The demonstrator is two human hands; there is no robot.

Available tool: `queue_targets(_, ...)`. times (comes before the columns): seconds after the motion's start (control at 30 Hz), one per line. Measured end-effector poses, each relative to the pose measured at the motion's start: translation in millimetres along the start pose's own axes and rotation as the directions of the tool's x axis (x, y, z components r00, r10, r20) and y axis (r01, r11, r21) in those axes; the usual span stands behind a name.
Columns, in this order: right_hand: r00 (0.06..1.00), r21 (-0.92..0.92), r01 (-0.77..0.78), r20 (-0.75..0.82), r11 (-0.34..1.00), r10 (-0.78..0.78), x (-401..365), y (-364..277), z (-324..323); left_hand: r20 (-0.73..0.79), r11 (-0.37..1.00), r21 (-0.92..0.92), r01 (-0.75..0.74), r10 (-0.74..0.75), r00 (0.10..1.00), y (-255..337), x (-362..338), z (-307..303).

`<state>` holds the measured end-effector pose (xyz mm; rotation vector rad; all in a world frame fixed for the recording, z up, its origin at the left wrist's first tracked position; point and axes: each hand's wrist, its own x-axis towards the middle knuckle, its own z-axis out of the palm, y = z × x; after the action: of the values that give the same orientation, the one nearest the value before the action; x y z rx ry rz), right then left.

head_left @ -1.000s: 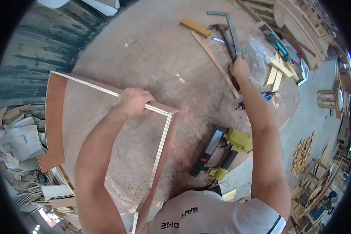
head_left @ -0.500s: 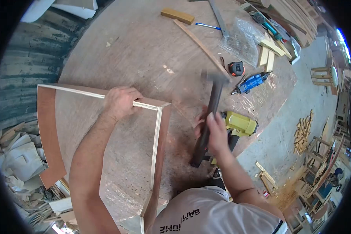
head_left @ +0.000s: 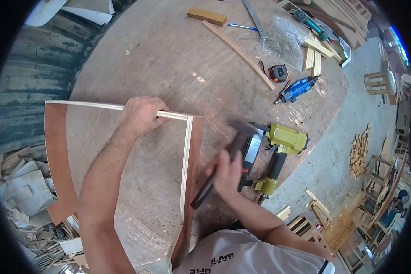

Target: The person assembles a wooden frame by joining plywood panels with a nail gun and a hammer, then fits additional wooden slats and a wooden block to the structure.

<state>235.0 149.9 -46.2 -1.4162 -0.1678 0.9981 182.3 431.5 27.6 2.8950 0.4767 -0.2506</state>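
My left hand [head_left: 144, 114] is closed over the upper edge of a plywood frame [head_left: 185, 160], which stands on its edges on the worktable. The frame's long panel runs left to a reddish-brown end piece. My right hand [head_left: 226, 172] is wrapped round the dark handle of a hammer [head_left: 202, 193], a little to the right of the frame corner. Motion blurs the hammer's head and the fingers. Just beyond that hand lies a yellow-green nail gun [head_left: 285, 138], its silver magazine partly behind the hammer.
Farther back on the worktable [head_left: 164, 59] lie a blue air tool [head_left: 297, 90], a tape measure [head_left: 278, 73], a thin wood strip [head_left: 239, 54], a wood block [head_left: 207, 16] and a pen [head_left: 243, 27]. Wood scraps [head_left: 360, 150] litter the floor at right, and more offcuts lie at left.
My right hand and the hammer have moved left and down toward me, uncovering more of the nail gun. The left hand keeps its hold on the frame, whose corner has shifted slightly.
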Motion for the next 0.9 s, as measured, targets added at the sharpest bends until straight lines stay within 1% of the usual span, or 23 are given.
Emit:
queue_targets(0.07, 0.995, -0.238, 0.082, 0.069, 0.968, -0.067, 0, -22, 23, 0.003, 1.000, -0.002, 0.014, -0.014, 1.000, -1, -3, 1)
queue_targets(0.17, 0.988, -0.040, -0.091, 0.120, 0.995, 0.095, 10, -28, 5, 0.017, 1.000, -0.008, 0.028, -0.028, 0.999, -2, -3, -1)
queue_targets(0.2, 0.986, 0.077, -0.124, 0.125, 0.989, 0.114, 8, -31, 1, 0.020, 0.999, -0.010, 0.032, -0.031, 0.999, -1, -3, -2)
queue_targets(0.3, 0.998, 0.237, 0.034, -0.061, 0.971, -0.020, -1, -16, -1, 0.026, 0.999, 0.014, 0.042, -0.042, 0.999, -3, 0, -4)
queue_targets(0.33, 0.991, 0.298, 0.035, -0.137, 0.954, 0.006, -2, -10, 0, 0.037, 0.999, 0.019, 0.046, -0.047, 0.998, -4, -1, -2)
queue_targets(0.37, 0.996, 0.206, -0.045, -0.067, 0.978, 0.060, -2, -5, 5, 0.043, 0.998, 0.024, 0.055, -0.056, 0.997, -4, -2, -1)
queue_targets(0.43, 0.981, 0.001, -0.186, 0.056, 0.983, 0.185, 6, -3, 19, 0.052, 0.997, 0.033, 0.072, -0.074, 0.996, -2, 0, -2)
queue_targets(0.47, 0.977, -0.008, -0.179, 0.115, 0.984, 0.178, 14, 1, 21, 0.058, 0.997, 0.024, 0.070, -0.072, 0.996, -1, -1, -1)
queue_targets(0.53, 0.959, 0.082, -0.260, 0.136, 0.962, 0.247, 24, -12, 9, 0.050, 0.996, 0.014, 0.088, -0.088, 0.995, -5, -2, -3)
queue_targets(0.57, 0.943, 0.118, -0.317, 0.150, 0.941, 0.298, 22, -15, 3, 0.078, 0.993, 0.013, 0.114, -0.115, 0.990, -5, -6, -2)
queue_targets(0.6, 0.954, 0.156, -0.299, 0.090, 0.942, 0.287, 19, -11, 0, 0.101, 0.989, 0.009, 0.146, -0.146, 0.984, -1, -3, -4)
queue_targets(0.63, 0.961, 0.146, -0.276, 0.033, 0.950, 0.274, 17, -8, -5, 0.118, 0.983, 0.009, 0.186, -0.185, 0.976, -2, -1, -5)
queue_targets(0.67, 0.965, 0.131, -0.256, -0.019, 0.958, 0.261, 15, -4, -11, 0.100, 0.987, 0.022, 0.162, -0.163, 0.981, -7, -2, -3)
queue_targets(0.7, 0.965, 0.111, -0.245, -0.066, 0.963, 0.253, 13, 0, -16, 0.121, 0.984, 0.022, 0.174, -0.176, 0.977, -7, -3, -2)
queue_targets(0.77, 0.931, 0.138, -0.288, -0.193, 0.948, 0.311, 14, -6, -19, 0.132, 0.978, 0.023, 0.206, -0.208, 0.969, -7, -2, -4)
queue_targets(0.8, 0.926, 0.218, -0.285, -0.188, 0.934, 0.326, 16, 5, -28, 0.131, 0.974, 0.022, 0.224, -0.225, 0.966, -7, -4, -3)
queue_targets(0.83, 0.921, 0.301, -0.279, -0.185, 0.912, 0.343, 20, 17, -36, 0.051, 0.983, -0.002, 0.181, -0.181, 0.982, -8, -9, -1)
queue_targets(0.87, 0.932, 0.337, -0.243, -0.178, 0.909, 0.315, 21, 18, -35, -0.029, 0.991, -0.016, 0.131, -0.131, 0.991, -9, -13, 0)
queue_targets(0.9, 0.931, 0.325, -0.248, -0.179, 0.912, 0.317, 20, 15, -33, 0.080, 0.981, -0.002, 0.194, -0.193, 0.978, -9, -8, -1)
